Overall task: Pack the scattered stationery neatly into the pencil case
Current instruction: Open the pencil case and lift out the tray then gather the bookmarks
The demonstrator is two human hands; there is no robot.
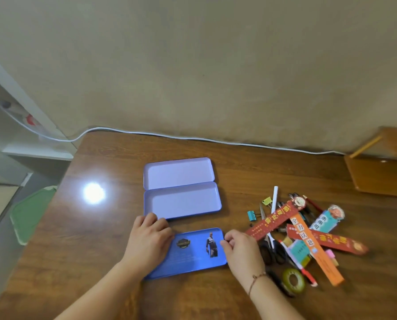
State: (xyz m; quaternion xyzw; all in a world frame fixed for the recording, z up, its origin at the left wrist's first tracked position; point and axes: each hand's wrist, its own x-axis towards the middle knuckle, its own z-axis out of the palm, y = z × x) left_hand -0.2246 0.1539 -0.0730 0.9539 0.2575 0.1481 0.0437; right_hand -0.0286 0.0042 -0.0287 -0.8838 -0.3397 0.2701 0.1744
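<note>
The open pencil case lies mid-table as two pale purple halves, a far lid half (179, 173) and a near tray half (182, 200), both with nothing inside. In front of them lies a blue lid (192, 252) with a figure picture and a badge. My left hand (149, 239) covers its left end, fingers curled over the far edge. My right hand (241, 248) pinches its right edge. To the right is the stationery pile: red bookmarks (273, 221), an orange ruler (317, 250), scissors (271, 247), binder clips (252, 215), a white pen (274, 199) and a green tape roll (294, 280).
A white cable (192, 137) runs along the table's back edge by the wall. A wooden box (382, 172) stands at the back right. Off the left edge are a green tray (31, 213) and a white shelf (38, 151). A lamp glare (93, 192) shines on the wood.
</note>
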